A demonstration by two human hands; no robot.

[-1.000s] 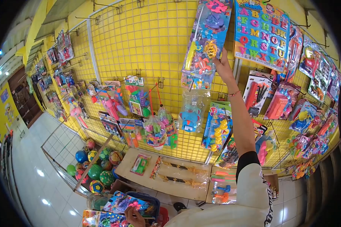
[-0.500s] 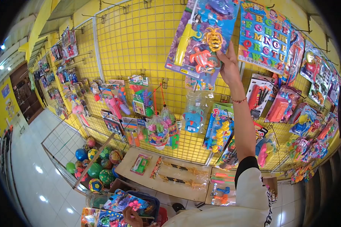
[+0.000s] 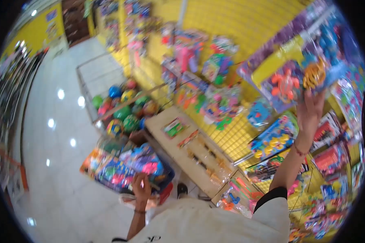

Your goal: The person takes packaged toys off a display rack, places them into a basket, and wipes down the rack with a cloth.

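1) Many col. balls (image 3: pixel 130 122) in wire bin (image 3: pixel 109 114)
2) L hand (image 3: pixel 141 187) at stacked toy packs (image 3: pixel 113 167); blurred, can't tell if gripping
3) Low table (image 3: pixel 175 145) mid, w/ pkgd toys (image 3: pixel 174 127)
4) R hand (image 3: pixel 310 111) grasping lower edge of carded turtle toy set (image 3: pixel 287 83), held up by yellow grid wall (image 3: pixel 259 24)

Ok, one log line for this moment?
right hand: gripping carded toy set | left hand: at toy packs, contact unclear | image: blurred

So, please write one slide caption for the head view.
Right hand holding a flat purple-and-blue toy package; left hand near colourful packaged toys.
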